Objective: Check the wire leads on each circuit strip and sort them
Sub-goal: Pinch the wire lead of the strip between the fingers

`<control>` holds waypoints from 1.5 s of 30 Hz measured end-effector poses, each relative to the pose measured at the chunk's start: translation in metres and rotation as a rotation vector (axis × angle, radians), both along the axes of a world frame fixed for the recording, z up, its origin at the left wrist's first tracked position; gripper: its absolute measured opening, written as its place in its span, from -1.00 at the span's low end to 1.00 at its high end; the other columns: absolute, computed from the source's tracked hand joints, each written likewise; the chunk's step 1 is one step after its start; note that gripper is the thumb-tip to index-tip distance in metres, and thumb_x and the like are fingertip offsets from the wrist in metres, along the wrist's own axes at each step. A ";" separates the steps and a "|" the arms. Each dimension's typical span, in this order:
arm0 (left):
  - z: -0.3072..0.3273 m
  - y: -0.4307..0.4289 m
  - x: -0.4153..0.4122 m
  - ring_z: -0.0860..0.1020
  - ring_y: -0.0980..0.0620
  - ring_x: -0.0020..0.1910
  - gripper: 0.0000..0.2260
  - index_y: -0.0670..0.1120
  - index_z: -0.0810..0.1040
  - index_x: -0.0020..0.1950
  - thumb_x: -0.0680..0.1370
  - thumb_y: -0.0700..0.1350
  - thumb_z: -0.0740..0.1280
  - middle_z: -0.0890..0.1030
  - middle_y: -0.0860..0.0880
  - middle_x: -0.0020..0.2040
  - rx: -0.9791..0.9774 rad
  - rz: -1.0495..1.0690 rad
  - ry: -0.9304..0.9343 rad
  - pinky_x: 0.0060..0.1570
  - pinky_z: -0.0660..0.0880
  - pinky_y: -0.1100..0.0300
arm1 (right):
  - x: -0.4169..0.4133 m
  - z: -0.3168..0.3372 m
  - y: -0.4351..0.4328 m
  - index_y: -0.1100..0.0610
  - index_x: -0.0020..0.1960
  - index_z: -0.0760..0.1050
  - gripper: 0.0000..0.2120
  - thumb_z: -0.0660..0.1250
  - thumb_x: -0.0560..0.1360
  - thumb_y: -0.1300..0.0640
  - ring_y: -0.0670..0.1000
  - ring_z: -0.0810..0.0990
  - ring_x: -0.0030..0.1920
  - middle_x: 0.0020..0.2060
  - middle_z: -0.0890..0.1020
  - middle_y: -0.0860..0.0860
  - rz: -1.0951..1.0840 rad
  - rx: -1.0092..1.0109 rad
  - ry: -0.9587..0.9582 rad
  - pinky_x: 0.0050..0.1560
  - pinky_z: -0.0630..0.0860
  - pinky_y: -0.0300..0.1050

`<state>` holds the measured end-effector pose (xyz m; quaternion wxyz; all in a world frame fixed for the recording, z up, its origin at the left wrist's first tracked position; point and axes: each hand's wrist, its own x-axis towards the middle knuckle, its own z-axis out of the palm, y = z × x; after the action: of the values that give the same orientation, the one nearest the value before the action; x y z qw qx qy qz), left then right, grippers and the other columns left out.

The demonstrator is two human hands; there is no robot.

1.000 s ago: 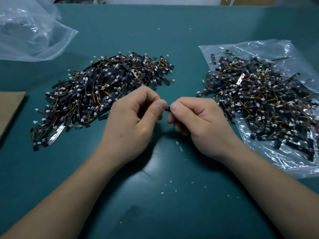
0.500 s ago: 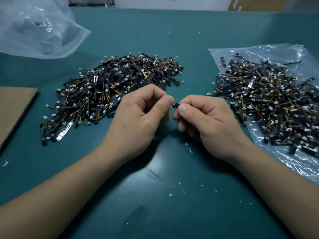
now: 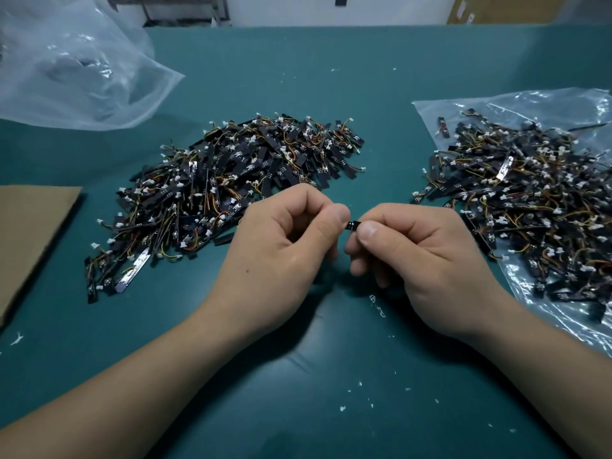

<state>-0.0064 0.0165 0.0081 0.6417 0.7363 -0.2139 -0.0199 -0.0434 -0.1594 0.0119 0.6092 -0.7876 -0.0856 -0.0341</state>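
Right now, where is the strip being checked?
The circuit strip sits near the head view's centre, pinched between the left hand and right hand; loose pile to its left, pile on the plastic bag to its right.

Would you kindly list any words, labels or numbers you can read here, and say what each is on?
No text can be read.
Left pile: tiny white marks, too small to read.
Right pile: the same.
Strip pinched between left hand and right hand: mostly hidden, nothing legible.
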 end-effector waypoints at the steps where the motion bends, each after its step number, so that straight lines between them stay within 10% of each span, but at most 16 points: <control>1: 0.000 0.000 0.000 0.46 0.10 -0.42 -0.79 -0.11 0.54 -0.20 0.61 -0.08 0.33 0.57 -0.04 -0.39 -0.016 0.001 0.017 -0.36 0.43 0.15 | 0.000 0.000 0.000 0.11 -0.16 0.64 -0.77 0.28 0.61 0.12 -0.06 0.50 -0.45 -0.36 0.67 0.02 -0.006 -0.002 -0.014 -0.42 0.45 -0.21; 22: 0.000 -0.002 0.000 0.47 -0.28 -0.29 -0.80 -0.08 0.54 -0.15 0.63 -0.03 0.30 0.49 0.04 -0.37 0.011 0.023 -0.011 -0.30 0.45 -0.13 | -0.001 0.001 0.003 0.06 -0.17 0.64 -0.78 0.28 0.60 0.13 -0.04 0.54 -0.46 -0.35 0.69 -0.05 -0.086 -0.063 -0.078 -0.39 0.48 -0.18; 29: 0.001 -0.001 0.000 0.44 0.10 -0.37 -0.79 -0.02 0.54 -0.16 0.65 -0.03 0.25 0.53 0.14 -0.37 0.089 -0.036 -0.043 -0.32 0.41 0.20 | -0.004 0.000 0.002 0.07 -0.15 0.65 -0.80 0.32 0.58 0.06 -0.07 0.54 -0.48 -0.34 0.70 -0.05 -0.072 -0.054 -0.103 -0.42 0.48 -0.21; 45: -0.002 -0.001 0.000 0.45 0.15 -0.36 -0.82 -0.02 0.52 -0.14 0.65 -0.05 0.27 0.58 0.06 -0.29 0.031 0.049 -0.052 -0.28 0.43 0.26 | 0.002 -0.004 -0.001 0.06 -0.14 0.55 -0.90 0.36 0.57 0.16 0.01 0.54 -0.44 -0.28 0.68 0.04 -0.046 -0.029 -0.101 -0.39 0.51 -0.06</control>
<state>-0.0063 0.0150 0.0061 0.6246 0.7515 -0.2120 0.0120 -0.0409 -0.1607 0.0079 0.5917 -0.7954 -0.0985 -0.0866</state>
